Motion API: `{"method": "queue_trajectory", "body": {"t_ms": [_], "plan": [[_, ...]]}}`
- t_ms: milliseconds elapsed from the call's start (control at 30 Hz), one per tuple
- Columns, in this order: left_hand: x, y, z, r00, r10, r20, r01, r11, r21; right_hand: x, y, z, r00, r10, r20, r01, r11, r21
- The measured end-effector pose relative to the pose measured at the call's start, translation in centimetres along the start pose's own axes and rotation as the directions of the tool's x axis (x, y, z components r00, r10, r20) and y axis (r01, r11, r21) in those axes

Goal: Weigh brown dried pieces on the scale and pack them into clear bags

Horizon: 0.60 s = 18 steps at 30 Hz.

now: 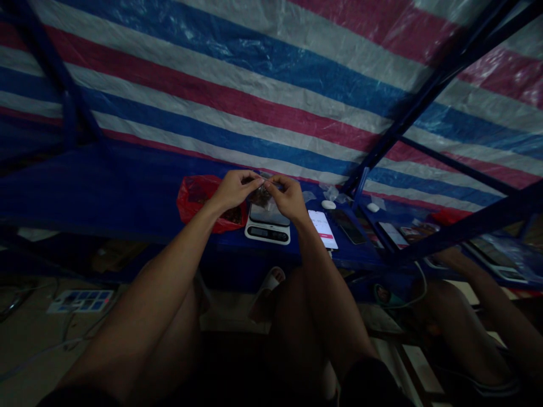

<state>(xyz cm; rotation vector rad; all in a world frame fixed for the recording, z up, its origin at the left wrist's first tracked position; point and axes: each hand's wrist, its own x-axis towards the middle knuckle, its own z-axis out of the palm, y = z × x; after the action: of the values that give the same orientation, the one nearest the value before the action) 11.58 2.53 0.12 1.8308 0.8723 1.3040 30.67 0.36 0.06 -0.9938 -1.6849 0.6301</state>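
Both my hands meet above a small white digital scale on a blue shelf. My left hand and my right hand each pinch the top of a small clear plastic bag holding something dark. The bag hangs between my fingers just over the scale's platform. A red plastic bag with dark contents lies to the left of the scale, behind my left wrist.
A lit phone lies right of the scale, with a dark phone beyond it. Small white objects sit near the striped tarp. Another person's arm and leg are at the right. A power strip lies on the floor.
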Motion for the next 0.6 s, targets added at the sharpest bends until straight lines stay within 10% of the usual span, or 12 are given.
{"method": "queue_trajectory", "body": {"t_ms": [433,533,600], "plan": [[0.0,1.1,-2.2,0.998,0.037,-0.046,-0.025,0.974,0.227,0.8,0.3,-2.3,0.996,-0.068,-0.062,0.061,0.993,-0.098],[-0.4,1.0,-4.9,0.976,0.046,-0.211,0.079,0.834,0.547,1.7,1.5,-2.9,0.983,-0.044,-0.178,0.024,0.994,-0.11],[-0.8,0.9,-7.5,0.919,-0.091,-0.385,0.349,0.644,0.681,2.5,2.3,-3.0,0.974,-0.03,-0.226,0.004,0.993,-0.115]]}}
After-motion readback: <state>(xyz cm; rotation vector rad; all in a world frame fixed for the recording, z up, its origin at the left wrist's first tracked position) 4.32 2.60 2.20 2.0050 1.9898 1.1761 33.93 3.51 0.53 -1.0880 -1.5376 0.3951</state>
